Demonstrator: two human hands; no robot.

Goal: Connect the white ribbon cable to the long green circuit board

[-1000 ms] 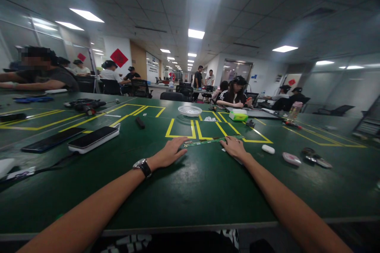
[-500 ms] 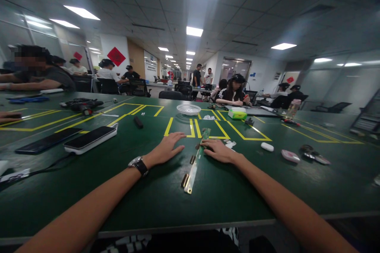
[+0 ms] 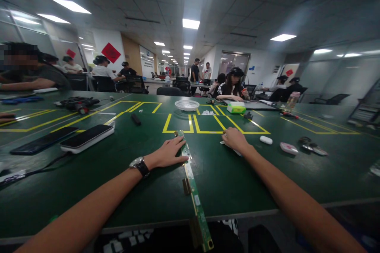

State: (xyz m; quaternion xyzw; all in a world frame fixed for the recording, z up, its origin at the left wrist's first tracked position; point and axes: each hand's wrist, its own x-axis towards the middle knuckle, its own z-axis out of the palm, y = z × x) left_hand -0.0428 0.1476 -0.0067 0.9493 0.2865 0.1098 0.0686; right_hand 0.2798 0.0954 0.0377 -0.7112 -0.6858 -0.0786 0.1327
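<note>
A long, narrow green circuit board [image 3: 196,195] with brown flex tabs runs toward me, its near end reaching past the table's front edge. My left hand [image 3: 170,153], wearing a wristwatch, grips the far part of the board, fingers over it and thumb at its side. To the right, my right hand [image 3: 236,139] is away from the board with its fingers curled closed. White scraps [image 3: 237,152] lie beneath and beside that hand. Whatever its fingers hold, if anything, is hidden.
On the green table are a white mesh basket [image 3: 187,105], a green tissue pack [image 3: 236,107], a white earbud case [image 3: 266,140], a pink-and-white case [image 3: 289,148], and a phone on a white box [image 3: 89,138]. A co-worker [image 3: 234,85] sits across the table.
The board has turned and come toward me; its near end now extends past the table edge. My left hand has closed on it. My right hand has left it and moved right to the scraps.
</note>
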